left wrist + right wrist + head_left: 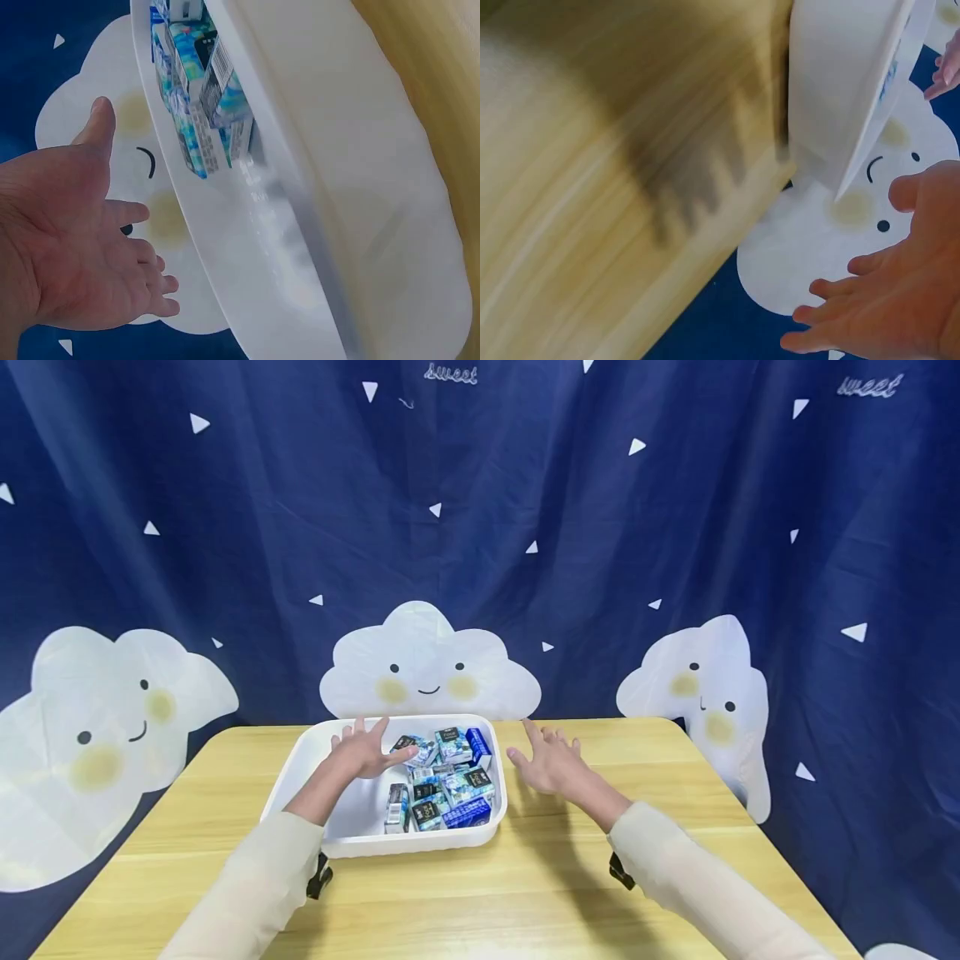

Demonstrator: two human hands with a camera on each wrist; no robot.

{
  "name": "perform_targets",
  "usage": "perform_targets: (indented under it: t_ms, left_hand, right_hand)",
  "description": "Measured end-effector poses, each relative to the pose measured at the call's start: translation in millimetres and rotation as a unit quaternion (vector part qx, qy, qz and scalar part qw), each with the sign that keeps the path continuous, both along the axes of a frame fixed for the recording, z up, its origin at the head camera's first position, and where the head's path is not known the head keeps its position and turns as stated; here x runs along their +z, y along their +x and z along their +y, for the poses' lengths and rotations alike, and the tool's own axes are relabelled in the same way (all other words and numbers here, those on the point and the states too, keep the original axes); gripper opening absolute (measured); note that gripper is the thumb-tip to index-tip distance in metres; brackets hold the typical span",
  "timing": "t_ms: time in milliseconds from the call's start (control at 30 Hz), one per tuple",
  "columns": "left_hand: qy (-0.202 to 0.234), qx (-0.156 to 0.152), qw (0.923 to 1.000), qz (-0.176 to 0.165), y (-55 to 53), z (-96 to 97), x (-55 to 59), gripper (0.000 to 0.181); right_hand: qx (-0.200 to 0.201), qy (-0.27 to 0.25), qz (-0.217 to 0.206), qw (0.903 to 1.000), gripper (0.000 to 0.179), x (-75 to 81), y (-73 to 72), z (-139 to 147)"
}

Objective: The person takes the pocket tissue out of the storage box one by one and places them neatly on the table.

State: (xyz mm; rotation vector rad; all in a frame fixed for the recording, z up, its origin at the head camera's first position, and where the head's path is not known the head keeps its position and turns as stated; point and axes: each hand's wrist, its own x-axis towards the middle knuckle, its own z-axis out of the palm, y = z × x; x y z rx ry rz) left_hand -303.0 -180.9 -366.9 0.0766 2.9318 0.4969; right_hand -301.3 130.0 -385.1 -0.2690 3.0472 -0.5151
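1. Head view: "sweet" is readable twice on the dark blue curtain (585, 568). Packed into the right part of the white tray (412, 845) are floral boxes (453, 747) and dark blue boxes (467, 813); barcodes and black labels show, but their small lettering is unreadable. The left hand (360, 753) appears over the tray, its thumb and fingers spread wide. The right hand (553, 766) is equally wide, just beyond the tray's right rim. From that rim, wood runs to the right edge of the table (667, 777); the tray's far rim lies near the back edge.

2. Left wrist view: the left hand's palm is bare, thumb stretched away from the fingers, with a gap to the tray's rim. The floral boxes bunch at one end, barcodes showing; white tray floor stretches beyond them.

3. Right wrist view: the right hand's fingers are parted, well apart from the tray's outer wall. A fingered shadow (697, 172) falls on the wood, near the table's diagonal edge.
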Motion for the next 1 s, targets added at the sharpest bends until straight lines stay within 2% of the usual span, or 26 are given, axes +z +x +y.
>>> perform_targets:
  t_ms: [133, 300, 533, 600, 733, 1000]
  left_hand:
    - [-0.004, 0.001, 1.0000, -0.008, 0.5, -7.2, 1.3, 0.097]
    - [-0.006, 0.011, 0.9998, -0.012, -0.4, -21.9, 6.8, 0.095]
    - [-0.014, 0.035, 0.9987, -0.035, -2.9, -46.1, 6.6, 0.095]
    - [-0.013, 0.033, 0.9986, -0.040, -3.4, -53.9, 6.7, 0.093]
    - [0.003, 0.048, 0.9962, -0.072, -4.2, -70.8, 8.7, 0.092]
    - [0.017, 0.064, 0.9935, -0.093, -5.5, -101.8, 7.7, 0.078]
  right_hand:
    - [0.015, -0.028, -0.021, 0.9993, 0.072, -7.9, 3.3, -1]
    - [0.036, -0.057, -0.016, 0.9976, 0.066, -12.1, 6.8, -5]
    - [0.039, -0.066, -0.005, 0.9971, 0.057, -13.0, 11.0, -13]
    - [0.043, -0.070, 0.004, 0.9966, 0.055, -14.1, 11.0, -14]
    - [0.054, -0.078, 0.016, 0.9954, 0.055, -16.5, 10.9, -15]
    - [0.065, -0.083, 0.015, 0.9943, 0.055, -15.0, 14.8, -18]
